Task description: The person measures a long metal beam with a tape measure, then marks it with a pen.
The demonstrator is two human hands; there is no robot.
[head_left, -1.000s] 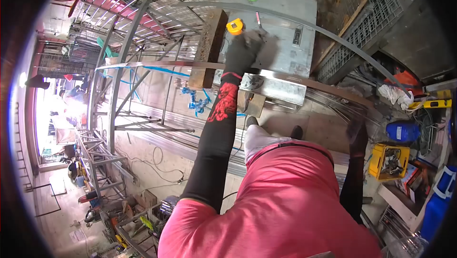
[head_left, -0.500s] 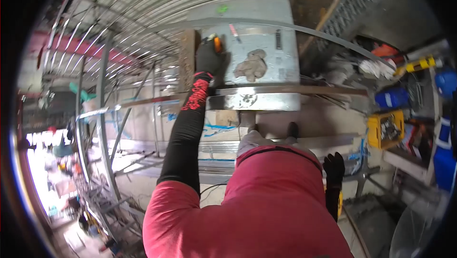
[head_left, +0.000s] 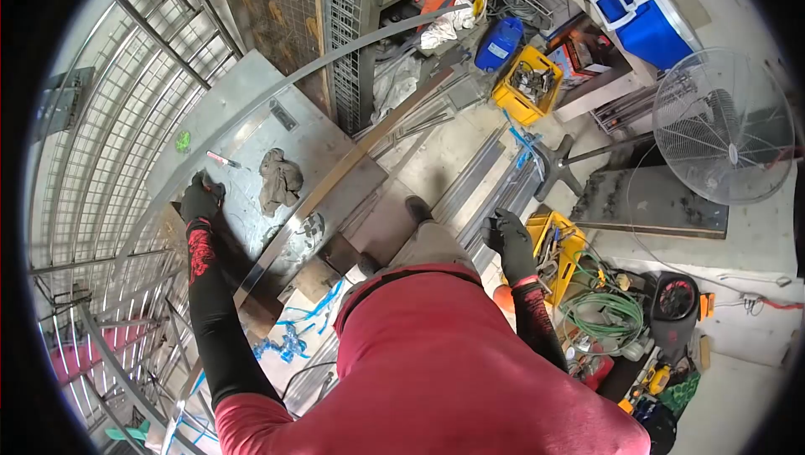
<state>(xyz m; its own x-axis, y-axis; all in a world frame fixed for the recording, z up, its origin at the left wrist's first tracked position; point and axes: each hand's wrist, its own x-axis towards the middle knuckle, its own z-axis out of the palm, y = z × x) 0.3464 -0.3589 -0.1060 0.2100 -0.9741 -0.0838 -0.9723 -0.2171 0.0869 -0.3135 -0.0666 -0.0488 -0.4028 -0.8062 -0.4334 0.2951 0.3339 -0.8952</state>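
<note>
My left hand [head_left: 203,198], in a dark glove, rests at the left edge of the metal-topped table [head_left: 335,138]. Its fingers are curled, and whatever they hold is hidden. A red-and-white marker-like stick [head_left: 222,159] lies just beyond it, and a crumpled grey-brown rag [head_left: 280,182] is to its right. My right hand [head_left: 508,245], also gloved, hangs in the air left of a yellow crate of tools [head_left: 563,255]. Its fingers are loosely bent and apart, with nothing visible in them. A long metal bar [head_left: 335,171] crosses the near side of the table.
A thin curved strip [head_left: 352,42] spans over the table. Metal bars stand at left as a grille [head_left: 101,145]. On the right are a pedestal fan [head_left: 723,128], a second yellow crate [head_left: 528,84], a blue cooler [head_left: 641,15] and a coiled green hose [head_left: 605,317]. Long metal profiles [head_left: 478,178] lie on the floor.
My view has swung to the right, bringing the fan and crates in. My left hand stays by the table's left edge; the orange item seen in it no longer shows. My right hand has come forward.
</note>
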